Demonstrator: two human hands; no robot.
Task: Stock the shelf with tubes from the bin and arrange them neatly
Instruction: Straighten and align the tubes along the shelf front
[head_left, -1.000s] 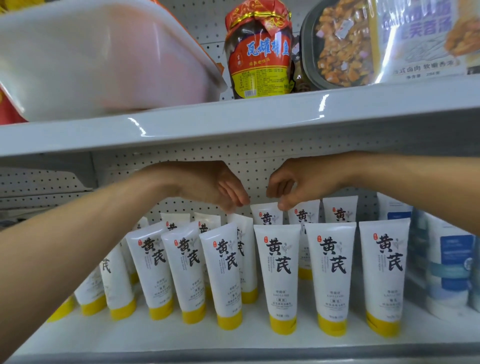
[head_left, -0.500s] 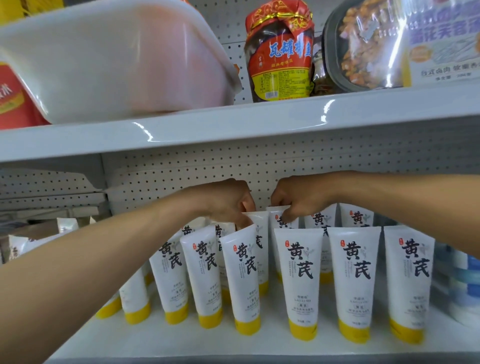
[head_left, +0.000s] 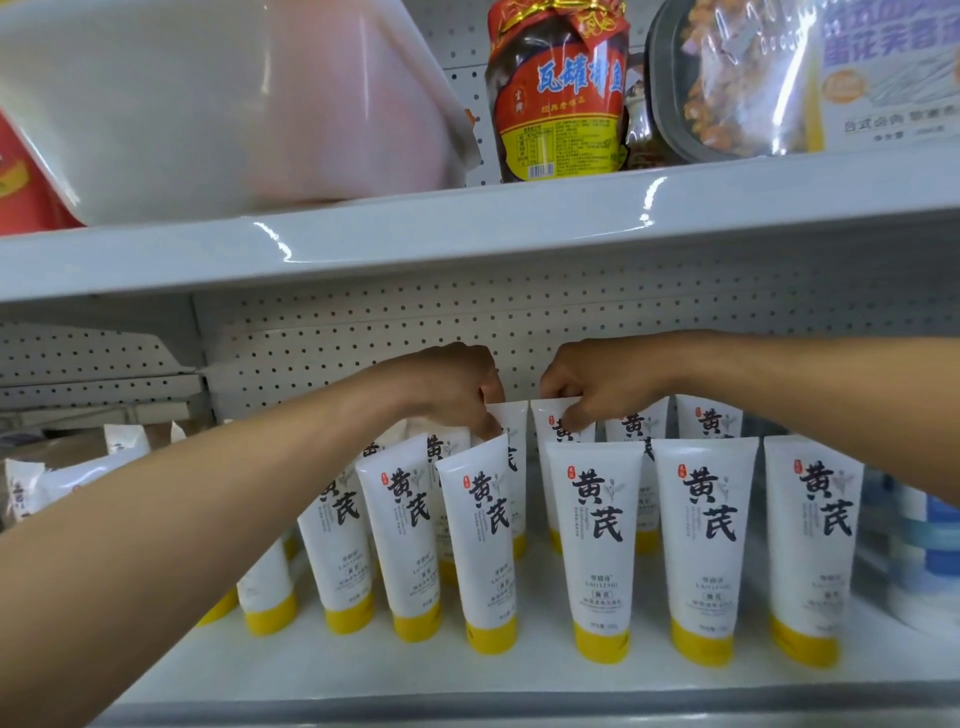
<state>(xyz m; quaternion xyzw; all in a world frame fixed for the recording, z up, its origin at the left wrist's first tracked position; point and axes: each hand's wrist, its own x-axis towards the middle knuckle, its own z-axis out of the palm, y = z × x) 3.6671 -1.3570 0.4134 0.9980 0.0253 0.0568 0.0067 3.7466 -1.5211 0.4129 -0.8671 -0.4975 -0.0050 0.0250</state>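
**Now both hands work the second row of tubes**

Here the white tubes (head_left: 597, 530) stand on their yellow caps on the lower shelf (head_left: 467, 670), in rows from the front edge back toward the pegboard (head_left: 363, 322). The three at the front right stand upright, while those to their left lean. The left hand (head_left: 457, 389) reaches over the leaning ones, and its curled fingers (head_left: 491, 410) pinch the crimped top of a second-row tube (head_left: 515, 421). Just beside it, the right hand (head_left: 597, 384) pinches the top edge of the neighbouring tube (head_left: 545, 431) between thumb and bent fingers. The two hands are near each other but apart.

On the upper shelf (head_left: 467, 234) the white plastic bin (head_left: 208, 104) sits tilted at the left. Something pinkish shows through its wall, too blurred to tell what is inside. Right of it stands a dark jar (head_left: 558, 93) with a red and yellow label, then a bagged black tray (head_left: 727, 78) of brown food. Blue-and-white tubs (head_left: 924, 545) stand at the far right of the lower shelf, beside the last tube.
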